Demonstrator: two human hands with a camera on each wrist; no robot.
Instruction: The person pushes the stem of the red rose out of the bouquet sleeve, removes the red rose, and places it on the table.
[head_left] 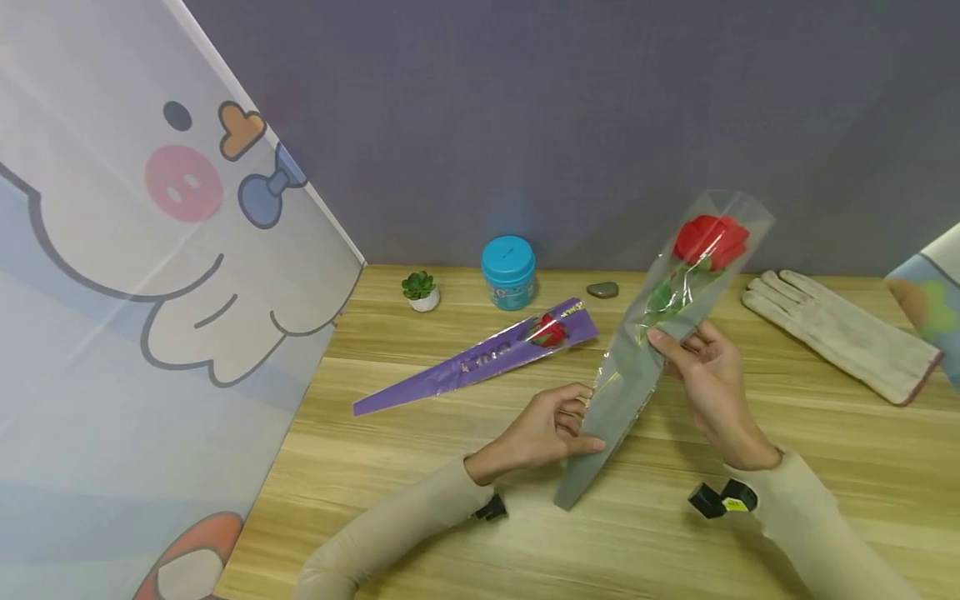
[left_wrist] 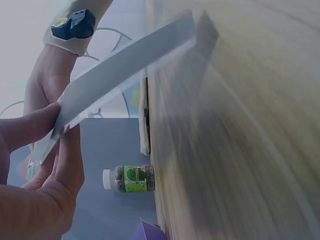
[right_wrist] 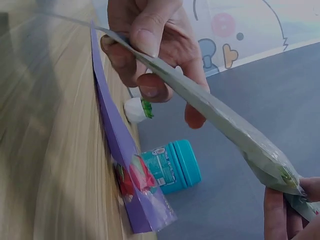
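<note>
A single red rose (head_left: 711,242) in a clear and grey wrapping sleeve (head_left: 626,408) is held slanted above the table, bloom at the upper right. My left hand (head_left: 543,429) pinches the sleeve's lower part between thumb and fingers. Higher up, near the stem's leaves, my right hand (head_left: 708,375) grips the sleeve with the thumb on its front. In the right wrist view the sleeve (right_wrist: 215,110) appears nearly edge-on, running between both hands. A second rose in a purple sleeve (head_left: 472,360) lies on the table, left of the held one.
Along the back stand a small potted succulent (head_left: 422,292) and a blue-lidded jar (head_left: 509,273), with a grey stone (head_left: 602,289) beside it. A work glove (head_left: 843,333) lies at the right. The left wrist view shows a green-labelled bottle (left_wrist: 132,179). A grey wall (head_left: 562,125) rises behind.
</note>
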